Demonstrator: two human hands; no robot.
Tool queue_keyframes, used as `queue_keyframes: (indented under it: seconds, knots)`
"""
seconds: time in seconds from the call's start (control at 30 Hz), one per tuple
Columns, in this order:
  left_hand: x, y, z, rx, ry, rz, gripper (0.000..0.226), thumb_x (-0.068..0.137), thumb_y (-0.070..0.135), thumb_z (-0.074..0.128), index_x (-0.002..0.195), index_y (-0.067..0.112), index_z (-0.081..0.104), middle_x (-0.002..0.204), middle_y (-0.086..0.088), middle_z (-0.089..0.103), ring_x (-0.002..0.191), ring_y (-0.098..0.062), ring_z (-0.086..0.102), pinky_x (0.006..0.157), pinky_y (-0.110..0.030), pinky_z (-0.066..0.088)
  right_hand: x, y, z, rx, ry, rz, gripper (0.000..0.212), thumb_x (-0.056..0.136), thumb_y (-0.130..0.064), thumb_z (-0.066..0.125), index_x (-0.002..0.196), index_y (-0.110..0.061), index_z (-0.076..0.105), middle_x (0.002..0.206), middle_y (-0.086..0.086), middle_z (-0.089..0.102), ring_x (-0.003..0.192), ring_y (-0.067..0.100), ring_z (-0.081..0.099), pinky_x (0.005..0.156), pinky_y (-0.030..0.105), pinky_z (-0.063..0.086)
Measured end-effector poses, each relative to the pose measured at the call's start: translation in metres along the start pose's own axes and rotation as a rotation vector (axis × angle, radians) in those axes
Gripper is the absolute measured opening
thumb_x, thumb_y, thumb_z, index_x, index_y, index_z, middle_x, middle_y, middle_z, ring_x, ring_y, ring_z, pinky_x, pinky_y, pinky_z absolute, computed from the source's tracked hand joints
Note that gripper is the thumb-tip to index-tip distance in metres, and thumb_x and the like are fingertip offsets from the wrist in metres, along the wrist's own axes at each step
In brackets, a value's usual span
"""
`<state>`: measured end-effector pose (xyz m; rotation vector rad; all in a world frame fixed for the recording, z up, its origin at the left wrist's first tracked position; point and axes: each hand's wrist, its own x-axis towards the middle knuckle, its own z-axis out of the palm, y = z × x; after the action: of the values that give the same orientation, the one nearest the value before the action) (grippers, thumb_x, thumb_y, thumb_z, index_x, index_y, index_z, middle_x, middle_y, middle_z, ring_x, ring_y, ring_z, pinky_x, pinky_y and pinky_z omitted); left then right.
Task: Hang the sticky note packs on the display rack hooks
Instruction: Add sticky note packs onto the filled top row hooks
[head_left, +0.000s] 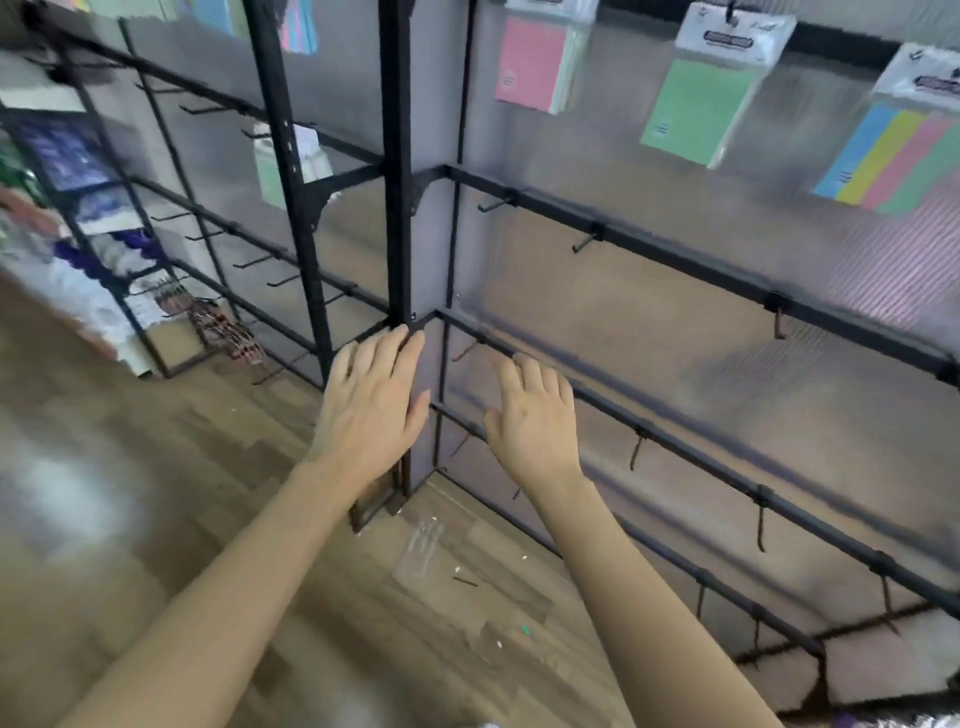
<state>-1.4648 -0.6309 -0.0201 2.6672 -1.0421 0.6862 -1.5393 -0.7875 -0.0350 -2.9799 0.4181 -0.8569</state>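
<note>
Black rack (397, 156); pink pack (530, 65); green pack (693, 111); striped multicolour pack (896, 158).

Above you on the black display rack (397, 208), a pink sticky note pack (535, 62), a green pack (701, 104) and a striped pack (893, 156) (blue, yellow, pink, green) hang side by side, each clear-wrapped under a white header card. Black hooks (496, 204) jut from the rails below them.

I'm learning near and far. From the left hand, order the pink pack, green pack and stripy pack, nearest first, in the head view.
1. pink pack, top middle, nearest the left hand.
2. green pack, further right.
3. stripy pack, far right edge.
</note>
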Motion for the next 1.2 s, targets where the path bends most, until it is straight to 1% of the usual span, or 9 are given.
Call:
queue_keyframes:
  seconds: [0.13,0.3,0.53,0.67,0.77,0.83,0.97,1.07,1.2]
  knots:
    - [-0.006,-0.056,0.008,0.036,-0.025,-0.099,0.052,0.085,0.031,0.054,0.130,0.006,0.047,0.130,-0.013,0.051,0.117,-0.029,0.047,0.099,-0.044,0.033,0.029,-0.052,0.030,0.061,-0.015,-0.077,0.048,0.066,-0.016,0.049,0.112,-0.005,0.060,0.096,0.016,0.062,0.088,0.036,0.060,0.081,0.043,0.049]
    - [-0.003,-0.119,0.019,0.079,-0.040,-0.195,0.054,0.083,0.029,0.061,0.129,0.005,0.049,0.129,-0.014,0.053,0.118,-0.030,0.050,0.098,-0.045,0.038,0.069,-0.110,0.071,0.095,-0.007,-0.178,0.053,0.062,-0.014,0.073,0.112,-0.004,0.060,0.103,0.018,0.063,0.096,0.037,0.060,0.088,0.047,0.048]
    - [0.017,-0.220,0.026,0.155,-0.050,-0.294,0.055,0.082,0.033,0.058,0.128,0.004,0.050,0.129,-0.014,0.053,0.116,-0.031,0.051,0.098,-0.045,0.036,0.143,-0.191,0.125,0.211,0.034,-0.297,0.051,0.066,-0.013,0.069,0.113,-0.008,0.051,0.099,0.015,0.062,0.093,0.033,0.060,0.087,0.042,0.049]
    - [0.030,-0.267,0.032,0.157,-0.054,-0.364,0.055,0.081,0.034,0.055,0.127,0.004,0.051,0.130,-0.014,0.052,0.118,-0.031,0.049,0.098,-0.046,0.037,0.180,-0.235,0.146,0.295,0.068,-0.373,0.041,0.075,-0.019,0.041,0.113,-0.007,0.052,0.100,0.015,0.062,0.094,0.032,0.060,0.089,0.043,0.049]
    - [0.034,-0.292,0.038,0.148,-0.059,-0.395,0.055,0.080,0.033,0.057,0.127,0.005,0.051,0.129,-0.014,0.052,0.118,-0.031,0.049,0.099,-0.047,0.036,0.196,-0.256,0.165,0.270,0.024,-0.386,0.047,0.073,-0.015,0.060,0.119,-0.007,0.057,0.107,0.015,0.062,0.101,0.031,0.059,0.096,0.046,0.044]
    - [0.037,-0.309,0.043,0.135,-0.064,-0.410,0.055,0.080,0.035,0.052,0.127,0.005,0.051,0.129,-0.014,0.053,0.118,-0.031,0.049,0.100,-0.046,0.033,0.204,-0.265,0.175,0.265,0.001,-0.392,0.051,0.070,-0.015,0.066,0.119,-0.006,0.057,0.112,0.017,0.061,0.104,0.033,0.059,0.097,0.048,0.042]
    - [0.056,-0.342,0.053,0.124,-0.061,-0.381,0.051,0.088,0.036,0.045,0.128,0.004,0.050,0.130,-0.013,0.051,0.120,-0.030,0.047,0.100,-0.044,0.033,0.232,-0.278,0.188,0.237,0.031,-0.316,0.041,0.076,-0.023,0.055,0.113,-0.005,0.059,0.105,0.017,0.062,0.101,0.035,0.059,0.094,0.048,0.044]
    - [0.077,-0.371,0.066,0.089,-0.071,-0.328,0.052,0.088,0.033,0.053,0.131,0.004,0.047,0.134,-0.014,0.049,0.123,-0.030,0.046,0.103,-0.045,0.031,0.251,-0.290,0.203,0.165,-0.015,-0.257,0.054,0.068,-0.018,0.073,0.119,-0.006,0.057,0.109,0.018,0.062,0.105,0.035,0.058,0.097,0.050,0.043]
    - [0.108,-0.417,0.077,0.053,-0.115,-0.238,0.056,0.086,0.036,0.051,0.132,0.005,0.046,0.133,-0.014,0.050,0.122,-0.030,0.047,0.101,-0.047,0.035,0.276,-0.316,0.221,0.137,-0.023,-0.130,0.054,0.070,-0.016,0.069,0.122,-0.007,0.056,0.113,0.018,0.061,0.108,0.036,0.057,0.097,0.051,0.042]
